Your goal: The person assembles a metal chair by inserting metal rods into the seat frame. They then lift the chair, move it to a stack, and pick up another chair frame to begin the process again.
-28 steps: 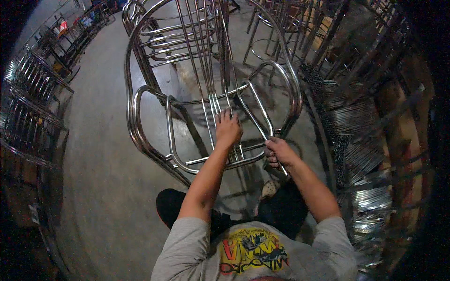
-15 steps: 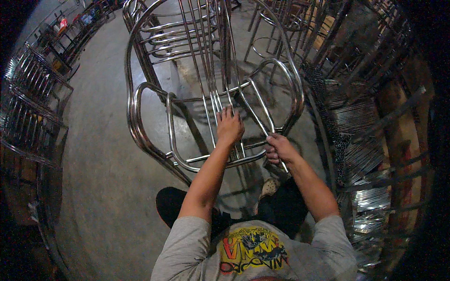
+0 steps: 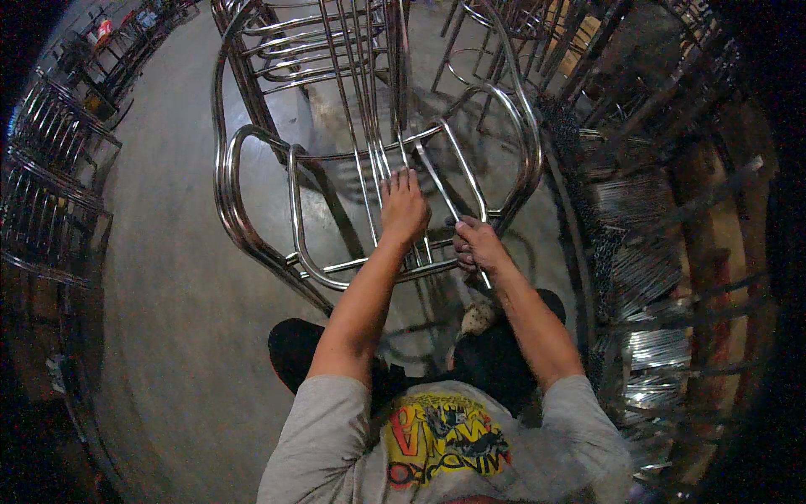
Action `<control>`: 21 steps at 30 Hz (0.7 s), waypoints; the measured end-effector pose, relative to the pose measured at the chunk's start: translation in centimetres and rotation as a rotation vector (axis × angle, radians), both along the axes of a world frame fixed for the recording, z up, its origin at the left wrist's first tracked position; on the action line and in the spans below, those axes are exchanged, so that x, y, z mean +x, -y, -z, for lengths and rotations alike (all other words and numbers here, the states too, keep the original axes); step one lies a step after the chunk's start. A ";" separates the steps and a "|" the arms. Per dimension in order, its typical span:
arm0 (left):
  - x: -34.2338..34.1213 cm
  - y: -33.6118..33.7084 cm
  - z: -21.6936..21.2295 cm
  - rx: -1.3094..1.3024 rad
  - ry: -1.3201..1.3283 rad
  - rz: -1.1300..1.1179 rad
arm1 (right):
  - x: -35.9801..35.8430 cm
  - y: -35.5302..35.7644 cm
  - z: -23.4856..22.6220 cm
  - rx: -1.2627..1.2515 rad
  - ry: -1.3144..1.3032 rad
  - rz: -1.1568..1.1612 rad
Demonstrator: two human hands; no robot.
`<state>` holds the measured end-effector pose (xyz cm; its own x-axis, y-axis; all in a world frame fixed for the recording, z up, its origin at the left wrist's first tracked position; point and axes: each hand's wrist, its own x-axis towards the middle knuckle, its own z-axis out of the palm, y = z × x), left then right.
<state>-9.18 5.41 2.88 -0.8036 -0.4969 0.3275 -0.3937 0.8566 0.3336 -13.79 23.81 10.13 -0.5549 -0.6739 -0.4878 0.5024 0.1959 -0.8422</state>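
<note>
The steel chair frame (image 3: 369,160) stands on the concrete floor (image 3: 168,302) before us. Since a moment ago we have barely shifted: our left hand (image 3: 404,206) stays pressed flat on its seat rods, our right hand (image 3: 477,245) clamped round a loose rod (image 3: 443,195), so fitting continues.

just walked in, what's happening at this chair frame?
A person in a grey printed T-shirt stands over a shiny metal chair frame on a concrete floor. The left hand lies flat on the thin rods running across the seat opening; the right hand grips a loose rod laid slantwise over the seat. More frames and bundled rods stand around.
</note>
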 end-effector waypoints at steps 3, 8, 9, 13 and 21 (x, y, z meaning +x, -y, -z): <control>-0.1 -0.2 0.1 0.038 -0.023 -0.019 | 0.2 -0.2 -1.1 -0.078 0.018 -0.318; 0.1 -0.1 0.5 -0.028 -0.019 -0.010 | 2.3 2.0 0.0 0.080 -0.210 0.164; 0.1 0.0 0.5 -0.033 -0.022 -0.021 | 2.2 2.2 0.3 0.059 -0.145 0.137; -0.2 0.0 0.2 -0.003 -0.032 -0.006 | 0.0 1.5 1.1 -0.082 0.095 0.018; -0.3 -0.2 -0.1 0.032 -0.076 -0.062 | -2.3 4.8 3.9 0.209 -0.844 -0.187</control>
